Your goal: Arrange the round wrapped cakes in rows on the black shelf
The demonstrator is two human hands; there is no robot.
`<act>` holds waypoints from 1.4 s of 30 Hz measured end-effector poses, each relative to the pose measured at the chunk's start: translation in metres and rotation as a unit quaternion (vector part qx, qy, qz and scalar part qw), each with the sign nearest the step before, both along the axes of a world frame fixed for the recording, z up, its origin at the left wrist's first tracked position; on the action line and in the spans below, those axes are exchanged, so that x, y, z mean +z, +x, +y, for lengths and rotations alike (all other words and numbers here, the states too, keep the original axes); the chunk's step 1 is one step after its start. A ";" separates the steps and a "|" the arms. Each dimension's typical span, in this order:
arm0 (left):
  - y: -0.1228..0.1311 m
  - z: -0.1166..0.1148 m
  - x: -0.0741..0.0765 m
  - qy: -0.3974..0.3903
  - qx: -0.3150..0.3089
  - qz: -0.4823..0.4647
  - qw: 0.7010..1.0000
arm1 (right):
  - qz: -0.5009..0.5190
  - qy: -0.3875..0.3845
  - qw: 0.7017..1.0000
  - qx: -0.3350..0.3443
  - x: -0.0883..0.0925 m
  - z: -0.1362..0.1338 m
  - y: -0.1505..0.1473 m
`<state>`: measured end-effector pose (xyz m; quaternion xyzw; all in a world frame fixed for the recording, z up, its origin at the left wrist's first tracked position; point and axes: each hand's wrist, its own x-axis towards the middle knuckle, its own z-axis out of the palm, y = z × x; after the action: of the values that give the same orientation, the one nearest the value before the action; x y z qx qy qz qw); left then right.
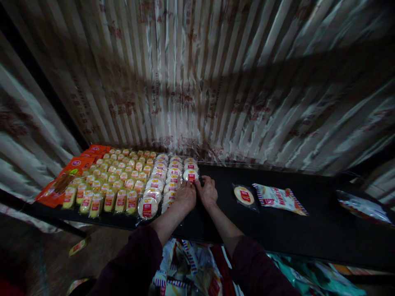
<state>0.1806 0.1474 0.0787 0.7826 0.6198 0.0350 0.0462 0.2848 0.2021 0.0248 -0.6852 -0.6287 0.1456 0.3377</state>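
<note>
Both of my hands are at the near end of the rightmost row of round white rice cracker packets on a black shelf [277, 238]. The fingers of my left hand [186, 195] are closed at the lower edge of a rice cracker packet [191, 176] with a red label. At its right lower corner is my right hand [207, 190], thumb and fingers curled in on the wrapper. More rice cracker packets [148, 207] lie overlapping in rows to the left, partly hidden by my left hand and forearm.
Small yellow wrapped cakes [109, 200] stand in rows farther left, beside orange bags [66, 179]. To the right lie a single cracker packet [244, 195], a striped snack bag [279, 199] and another bag [364, 207]. Striped sheeting [197, 82] hangs behind. Bags [185, 263] sit below.
</note>
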 end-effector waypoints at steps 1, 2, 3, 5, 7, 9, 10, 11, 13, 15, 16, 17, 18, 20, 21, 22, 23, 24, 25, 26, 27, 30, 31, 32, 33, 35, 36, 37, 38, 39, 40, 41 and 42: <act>0.000 0.000 0.001 0.002 0.002 -0.001 1.000 | 0.000 0.016 1.000 0.002 0.000 0.001 0.000; 0.000 0.000 0.001 0.004 0.004 -0.002 1.000 | 0.004 0.033 0.999 0.011 -0.001 0.003 -0.001; 0.000 0.000 0.001 0.005 0.005 -0.003 1.000 | 0.010 0.044 0.999 0.027 -0.003 0.006 -0.002; 0.000 0.000 0.002 0.005 0.003 0.000 1.000 | 0.029 0.035 0.997 0.057 -0.007 0.012 -0.004; 0.000 0.001 0.001 0.002 0.003 0.003 1.000 | 0.043 0.003 0.996 0.081 -0.011 0.017 -0.006; 0.000 0.003 0.000 -0.001 0.002 0.005 1.000 | 0.046 -0.019 0.994 0.094 -0.014 0.020 -0.009; 0.000 0.004 -0.001 -0.001 0.000 0.008 1.000 | 0.045 -0.020 0.994 0.097 -0.014 0.021 -0.010; 0.000 0.005 -0.002 0.000 -0.001 0.011 1.000 | 0.043 -0.018 0.994 0.100 -0.015 0.021 -0.010; -0.001 0.006 -0.003 0.001 -0.005 0.015 1.000 | 0.039 -0.009 0.994 0.106 -0.014 0.020 -0.010; -0.002 0.006 -0.003 0.002 -0.005 0.013 1.000 | 0.045 -0.008 0.992 0.113 -0.013 0.020 -0.008; -0.002 0.005 -0.002 0.003 -0.004 0.009 1.000 | 0.054 -0.009 0.992 0.114 -0.012 0.019 -0.007; -0.002 0.004 -0.001 0.005 -0.002 0.005 1.000 | 0.066 -0.009 0.992 0.111 -0.011 0.018 -0.006; -0.003 0.003 0.000 0.009 -0.001 0.000 1.000 | 0.080 -0.008 0.991 0.105 -0.010 0.016 -0.005; -0.003 -0.002 0.002 0.025 -0.007 -0.011 1.000 | 0.109 0.005 0.990 0.090 -0.007 0.008 -0.002; -0.003 -0.006 0.002 0.037 -0.014 -0.019 0.999 | 0.122 0.015 0.989 0.086 -0.005 0.001 0.001; -0.003 -0.011 0.002 0.047 -0.020 -0.026 0.998 | 0.136 0.029 0.987 0.082 -0.003 -0.008 0.003; -0.002 -0.017 0.002 0.056 -0.026 -0.034 0.997 | 0.147 0.043 0.985 0.080 0.000 -0.018 0.006; -0.001 -0.024 0.001 0.063 -0.032 -0.043 0.997 | 0.158 0.056 0.983 0.079 0.002 -0.031 0.008; 0.000 -0.032 0.000 0.067 -0.037 -0.053 0.996 | 0.168 0.069 0.980 0.080 0.005 -0.045 0.011; 0.002 -0.041 -0.001 0.068 -0.044 -0.064 0.995 | 0.177 0.080 0.977 0.083 0.008 -0.060 0.014; 0.004 -0.051 -0.002 0.068 -0.052 -0.077 0.993 | 0.187 0.089 0.974 0.090 0.010 -0.076 0.017; 0.010 -0.079 0.002 0.065 -0.081 -0.117 0.988 | 0.214 0.104 0.967 0.095 0.015 -0.125 0.027; 0.011 -0.087 0.004 0.062 -0.089 -0.126 0.986 | 0.215 0.104 0.967 0.092 0.016 -0.141 0.029; 0.012 -0.094 0.008 0.057 -0.099 -0.132 0.985 | 0.215 0.102 0.967 0.089 0.016 -0.155 0.032; 0.013 -0.100 0.012 0.050 -0.110 -0.134 0.984 | 0.214 0.100 0.968 0.087 0.016 -0.169 0.035; 0.014 -0.109 0.022 0.033 -0.139 -0.126 0.982 | 0.207 0.105 0.969 0.086 0.016 -0.191 0.040; 0.015 -0.112 0.026 0.033 -0.150 -0.124 0.980 | 0.201 0.112 0.970 0.084 0.016 -0.200 0.042; 0.015 -0.116 0.031 0.037 -0.156 -0.124 0.979 | 0.192 0.121 0.970 0.082 0.016 -0.208 0.044; 0.016 -0.119 0.034 0.040 -0.157 -0.125 0.979 | 0.182 0.127 0.972 0.081 0.017 -0.214 0.046; 0.016 -0.124 0.037 0.042 -0.157 -0.125 0.979 | 0.174 0.129 0.973 0.083 0.018 -0.220 0.047; 0.017 -0.129 0.039 0.041 -0.158 -0.125 0.979 | 0.169 0.126 0.973 0.089 0.018 -0.224 0.047; 0.018 -0.135 0.040 0.036 -0.161 -0.125 0.978 | 0.168 0.122 0.973 0.097 0.019 -0.228 0.047; 0.020 -0.142 0.039 0.030 -0.165 -0.125 0.978 | 0.167 0.117 0.973 0.106 0.019 -0.232 0.047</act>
<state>0.2001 0.0052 0.1180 0.8644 0.4704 0.1431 0.1051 0.3315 -0.0295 0.0441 -0.5366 -0.6447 0.2188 0.4986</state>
